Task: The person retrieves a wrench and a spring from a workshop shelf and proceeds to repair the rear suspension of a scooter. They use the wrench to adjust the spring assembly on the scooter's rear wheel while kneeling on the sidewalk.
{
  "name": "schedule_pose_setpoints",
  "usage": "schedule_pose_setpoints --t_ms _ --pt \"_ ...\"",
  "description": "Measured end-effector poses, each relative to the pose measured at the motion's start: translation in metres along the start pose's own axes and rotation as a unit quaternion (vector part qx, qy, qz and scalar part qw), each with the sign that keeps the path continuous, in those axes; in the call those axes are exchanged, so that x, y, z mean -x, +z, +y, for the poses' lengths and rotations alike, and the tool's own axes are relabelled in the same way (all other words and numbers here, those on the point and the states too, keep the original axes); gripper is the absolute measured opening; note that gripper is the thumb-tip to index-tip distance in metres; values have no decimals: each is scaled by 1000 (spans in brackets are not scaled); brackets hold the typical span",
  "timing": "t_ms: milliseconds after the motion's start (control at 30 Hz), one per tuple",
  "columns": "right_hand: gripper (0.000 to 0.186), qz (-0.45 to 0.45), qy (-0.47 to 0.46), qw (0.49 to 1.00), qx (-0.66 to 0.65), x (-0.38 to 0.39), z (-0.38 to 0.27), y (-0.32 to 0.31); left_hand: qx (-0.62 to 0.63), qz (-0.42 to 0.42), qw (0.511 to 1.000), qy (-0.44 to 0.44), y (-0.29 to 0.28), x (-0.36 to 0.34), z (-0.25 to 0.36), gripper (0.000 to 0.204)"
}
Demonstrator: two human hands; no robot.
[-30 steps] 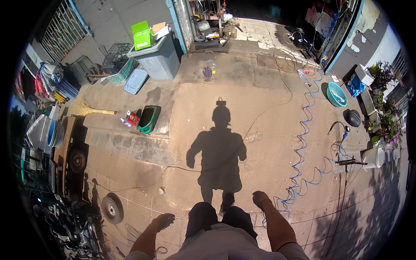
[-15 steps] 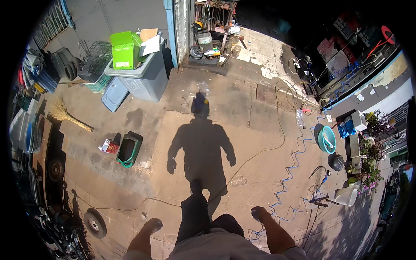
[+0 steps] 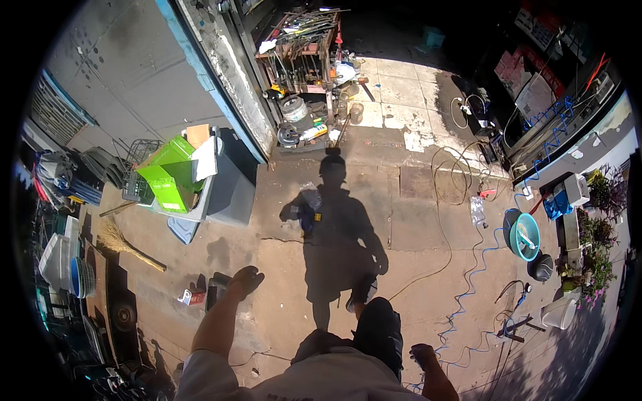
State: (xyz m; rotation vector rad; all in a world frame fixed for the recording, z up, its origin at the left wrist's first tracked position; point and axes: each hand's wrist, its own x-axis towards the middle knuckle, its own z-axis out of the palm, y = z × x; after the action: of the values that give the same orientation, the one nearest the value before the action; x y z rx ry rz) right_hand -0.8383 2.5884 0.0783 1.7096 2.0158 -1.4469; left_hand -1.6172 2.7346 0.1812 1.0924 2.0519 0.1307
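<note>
My left hand (image 3: 248,281) is raised ahead of me at the left, its fingers loosely bent and nothing seen in it. Below it, my forearm partly covers a dark open container (image 3: 217,286) on the ground. Beside that container stands a red and white can (image 3: 192,297). My right hand (image 3: 422,354) hangs low at the right, fingers loosely curled, with nothing visible in it. Nearest to it runs a blue coiled hose (image 3: 461,294). Ahead, in my shadow, a dark blue item with a yellow patch (image 3: 309,219) lies by a clear plastic piece (image 3: 311,196).
A grey bin (image 3: 231,184) at the left carries a green box (image 3: 170,175); a straw broom (image 3: 130,247) lies nearer. Ahead stands a loaded tool rack (image 3: 304,50). To the right are a turquoise basin (image 3: 524,242), a white bucket (image 3: 559,313) and plants (image 3: 597,254). A thin cable (image 3: 447,234) crosses the ground.
I have stepped forward, so the bin, rack and ground items sit nearer. My left hand has swung forward and up; my right hand has dropped back. The dark container is now partly behind my left arm.
</note>
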Motion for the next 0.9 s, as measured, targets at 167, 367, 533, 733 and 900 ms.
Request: schedule_pose_setpoints --t_ms 167,367,533,733,900 --pt "24 106 -109 988 6 -137 -175 -193 -88 18 996 -25 -84 -2 147 56" --pt "34 139 89 911 -379 -228 -258 -344 55 72 994 68 -104 -179 162 43" --pt "32 109 163 922 -335 -262 -240 -366 298 150 942 46 -186 -325 272 32" --pt "32 63 392 831 -390 -253 -273 -356 -56 168 982 69 -285 -547 373 48" --pt "36 -10 414 842 -346 -263 -371 -369 -271 72 955 91 -301 -697 387 54"
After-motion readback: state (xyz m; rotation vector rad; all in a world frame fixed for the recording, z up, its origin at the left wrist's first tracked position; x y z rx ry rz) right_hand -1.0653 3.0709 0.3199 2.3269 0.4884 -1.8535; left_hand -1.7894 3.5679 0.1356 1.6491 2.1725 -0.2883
